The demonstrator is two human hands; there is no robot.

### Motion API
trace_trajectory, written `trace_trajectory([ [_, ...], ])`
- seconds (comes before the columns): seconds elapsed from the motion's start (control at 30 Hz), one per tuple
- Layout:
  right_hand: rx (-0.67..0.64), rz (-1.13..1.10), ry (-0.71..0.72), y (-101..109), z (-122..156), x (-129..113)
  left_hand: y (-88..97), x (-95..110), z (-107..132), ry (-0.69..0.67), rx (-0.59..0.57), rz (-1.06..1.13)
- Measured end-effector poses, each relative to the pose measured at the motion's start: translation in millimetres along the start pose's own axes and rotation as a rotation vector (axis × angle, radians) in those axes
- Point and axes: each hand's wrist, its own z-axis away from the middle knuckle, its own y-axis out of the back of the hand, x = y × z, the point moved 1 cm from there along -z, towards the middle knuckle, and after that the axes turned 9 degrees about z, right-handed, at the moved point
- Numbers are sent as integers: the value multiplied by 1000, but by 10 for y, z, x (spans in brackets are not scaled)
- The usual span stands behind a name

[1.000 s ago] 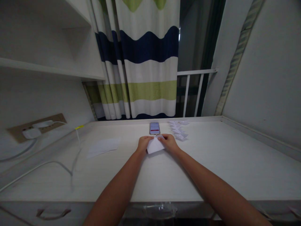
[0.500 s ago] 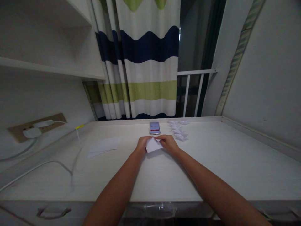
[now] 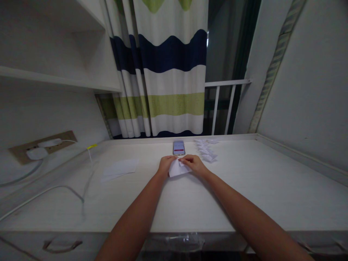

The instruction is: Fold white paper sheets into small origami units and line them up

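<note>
Between my two hands is a partly folded sheet of white paper [image 3: 176, 170], above the middle of the white desk. My left hand [image 3: 165, 165] is closed on its left edge, thumb at the top. My right hand [image 3: 194, 164] pinches the upper right part, where a folded flap shows near the fingertips. Just beyond my hands lies a phone [image 3: 178, 147] with its screen lit. To the right of the phone, several folded white paper pieces [image 3: 207, 150] lie in a row. The undersides of the fingers are hidden.
Flat white sheets [image 3: 119, 168] lie on the desk [image 3: 190, 206] to the left. A cable [image 3: 62, 186] runs along the left side below a wall socket [image 3: 37, 153]. A striped curtain [image 3: 174, 79] hangs behind. A drawer handle [image 3: 62, 247] shows at the front left.
My right hand has shifted slightly at the paper's upper right, and more of a folded flap now shows. My left hand stays almost still on the left edge.
</note>
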Motion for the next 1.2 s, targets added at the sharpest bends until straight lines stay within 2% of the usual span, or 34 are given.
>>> trace_trajectory([
  [0.13,33,-203,-131,-37,-50,84,-10,20,-9,-83,-48,-36],
  [0.27,76,-359,-188,-59,-65,109,-16,35,-7,-117,-72,-41],
  [0.73,48,-372,-200,-58,-66,94,-37,92,43,-169,-44,-136],
  [0.87,90,-366,-218,-19,-61,39,-60,99,61,-89,-93,63],
  [0.97,172,-356,-229,20,-59,39,-92,93,113,39,-147,153],
  [1.07,221,-362,-231,32,-62,75,-123,75,167,151,-198,93],
  [1.2,227,-356,-229,10,-66,105,-133,59,173,132,-130,-11],
])
